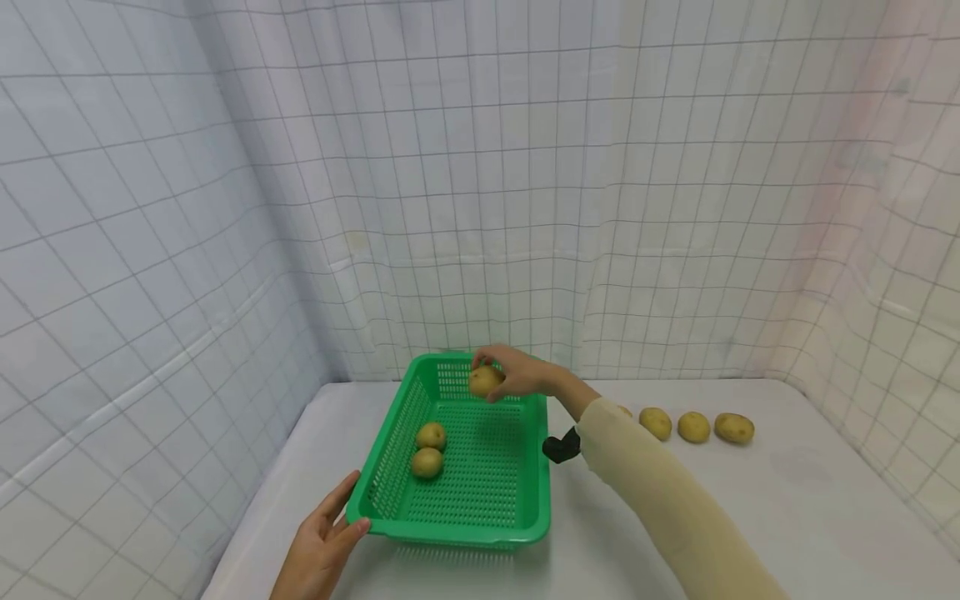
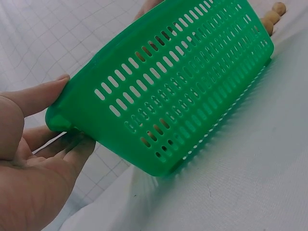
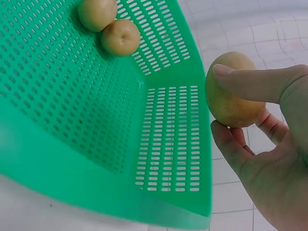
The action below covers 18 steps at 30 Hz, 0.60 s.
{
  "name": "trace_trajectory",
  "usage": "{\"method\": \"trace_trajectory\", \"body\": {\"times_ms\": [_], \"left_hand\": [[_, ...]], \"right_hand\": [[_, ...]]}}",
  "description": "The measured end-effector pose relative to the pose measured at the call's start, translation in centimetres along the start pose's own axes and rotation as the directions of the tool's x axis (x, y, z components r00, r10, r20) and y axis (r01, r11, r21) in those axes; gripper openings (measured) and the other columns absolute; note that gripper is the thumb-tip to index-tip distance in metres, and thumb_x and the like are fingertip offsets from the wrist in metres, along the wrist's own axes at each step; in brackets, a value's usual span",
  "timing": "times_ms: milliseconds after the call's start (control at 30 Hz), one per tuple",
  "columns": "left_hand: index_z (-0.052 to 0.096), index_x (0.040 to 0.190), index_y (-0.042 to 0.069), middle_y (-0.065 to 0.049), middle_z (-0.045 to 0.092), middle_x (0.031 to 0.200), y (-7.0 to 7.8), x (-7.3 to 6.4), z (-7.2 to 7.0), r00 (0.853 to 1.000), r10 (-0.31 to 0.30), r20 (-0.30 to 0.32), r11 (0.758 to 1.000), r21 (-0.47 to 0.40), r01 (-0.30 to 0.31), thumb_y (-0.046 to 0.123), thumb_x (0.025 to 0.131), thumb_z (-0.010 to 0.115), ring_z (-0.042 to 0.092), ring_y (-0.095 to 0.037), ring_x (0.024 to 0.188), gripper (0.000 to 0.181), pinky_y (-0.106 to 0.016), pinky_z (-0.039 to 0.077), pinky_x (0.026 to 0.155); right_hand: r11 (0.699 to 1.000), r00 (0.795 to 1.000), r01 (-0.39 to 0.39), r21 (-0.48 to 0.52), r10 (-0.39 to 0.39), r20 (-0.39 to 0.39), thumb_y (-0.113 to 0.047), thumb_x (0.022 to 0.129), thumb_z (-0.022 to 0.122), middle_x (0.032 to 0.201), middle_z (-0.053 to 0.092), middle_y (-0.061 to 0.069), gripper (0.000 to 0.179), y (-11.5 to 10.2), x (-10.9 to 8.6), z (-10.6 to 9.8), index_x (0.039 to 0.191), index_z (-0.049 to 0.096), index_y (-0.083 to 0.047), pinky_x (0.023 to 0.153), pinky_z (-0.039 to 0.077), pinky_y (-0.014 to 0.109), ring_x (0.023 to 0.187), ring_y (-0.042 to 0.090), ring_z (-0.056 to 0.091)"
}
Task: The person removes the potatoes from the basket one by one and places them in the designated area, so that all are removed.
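Note:
A green plastic basket with slotted walls stands on the white table. My left hand grips its near left corner, thumb on top of the rim and fingers beneath, as the left wrist view also shows. Over the basket's far end, my right hand holds a potato between thumb and fingers. In the right wrist view that potato appears beside the basket's rim. Two more potatoes, one just behind the other, lie on the basket floor near its left wall.
To the right on the table, several potatoes lie in a row, among them one in the middle and one at the right end; the right forearm partly hides another. A black object shows beside the right sleeve. Grid-patterned white curtains surround the table.

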<state>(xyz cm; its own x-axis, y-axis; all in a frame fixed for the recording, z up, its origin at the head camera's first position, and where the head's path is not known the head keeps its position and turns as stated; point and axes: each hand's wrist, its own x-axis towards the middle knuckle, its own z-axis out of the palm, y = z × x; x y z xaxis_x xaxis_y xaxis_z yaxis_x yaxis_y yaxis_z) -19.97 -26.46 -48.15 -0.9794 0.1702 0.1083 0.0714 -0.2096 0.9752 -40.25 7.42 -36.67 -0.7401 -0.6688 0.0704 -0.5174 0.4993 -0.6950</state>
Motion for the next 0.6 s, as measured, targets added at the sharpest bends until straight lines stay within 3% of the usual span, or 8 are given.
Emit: {"method": "trace_trajectory", "body": {"times_ms": [600], "left_hand": [[0.003, 0.161, -0.010, -0.027, -0.002, 0.165, -0.1, 0.1, -0.1, 1.000, 0.007, -0.003, 1.000, 0.004, -0.007, -0.005, 0.103, 0.057, 0.053, 0.001, 0.126, 0.080, -0.024, 0.047, 0.103]], "right_hand": [[0.999, 0.998, -0.033, -0.015, 0.033, -0.050, -0.004, 0.087, 0.084, 0.139, 0.049, 0.010, 0.050, 1.6, -4.1, -2.0, 0.129, 0.060, -0.016, 0.100, 0.050, 0.045, 0.129, 0.030, 0.046]]}}
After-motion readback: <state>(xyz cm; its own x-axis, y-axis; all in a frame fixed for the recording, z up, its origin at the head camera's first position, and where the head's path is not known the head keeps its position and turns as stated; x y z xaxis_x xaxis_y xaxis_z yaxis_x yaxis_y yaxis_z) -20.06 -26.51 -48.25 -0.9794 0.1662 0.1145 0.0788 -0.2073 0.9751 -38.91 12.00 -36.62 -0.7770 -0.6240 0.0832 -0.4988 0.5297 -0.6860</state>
